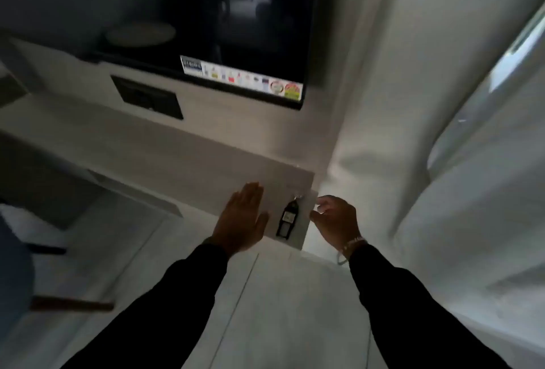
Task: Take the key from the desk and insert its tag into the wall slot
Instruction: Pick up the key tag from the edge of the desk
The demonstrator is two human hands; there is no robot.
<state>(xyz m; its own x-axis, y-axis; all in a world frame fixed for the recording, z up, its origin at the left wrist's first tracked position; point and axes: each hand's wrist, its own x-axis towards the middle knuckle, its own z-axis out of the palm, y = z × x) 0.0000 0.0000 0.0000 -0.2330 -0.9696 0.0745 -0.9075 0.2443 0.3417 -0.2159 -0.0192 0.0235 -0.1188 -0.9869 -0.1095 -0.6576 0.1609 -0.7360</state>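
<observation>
A dark oblong key tag (287, 220) with a small metal key at its far end lies on the right end of the pale desk (206, 171), near the corner. My left hand (243, 218) hovers flat and open just left of the tag, fingers together, not touching it. My right hand (334, 218) hangs past the desk's right edge, just right of the tag, fingers loosely curled and holding nothing. Both arms wear dark sleeves; a bracelet sits on the right wrist. No wall slot is recognisable in this dim view.
A dark television (230, 23) with a sticker strip hangs on the wall above the desk. A black socket panel (147, 97) sits on the wall to its lower left. Pale curtains (427, 103) fill the right side. A chair (17, 265) stands at left.
</observation>
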